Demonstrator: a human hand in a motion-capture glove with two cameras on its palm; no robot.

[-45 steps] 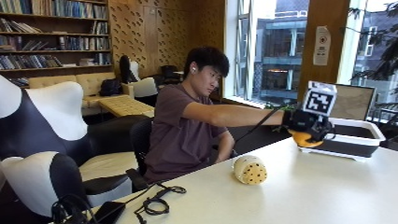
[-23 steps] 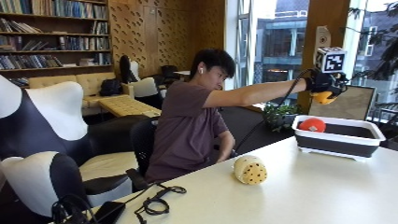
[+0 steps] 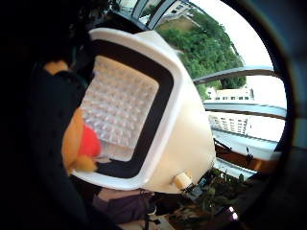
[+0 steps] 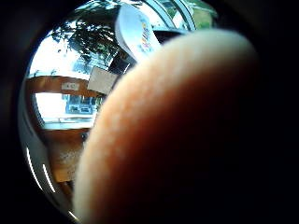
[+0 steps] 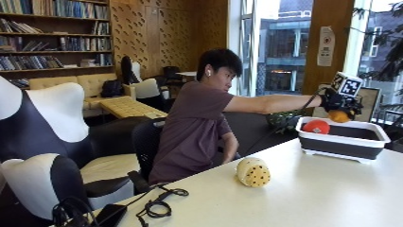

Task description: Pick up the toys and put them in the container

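orange toy gripped in the gloved right hand, fingers curled round it, held just above the near end of the container. red toy already sits inside the container. thumb side palm view is almost fully blocked by the orange toy, nothing else of the task readable there. little finger side view looks down into the container, its ribbed floor visible, orange toy and red toy partly cut off by the glove. yellow dotted toy lies on the table, well apart from the container. vs 0.5 s ago: hand has come lower, from high above the container to just over it.
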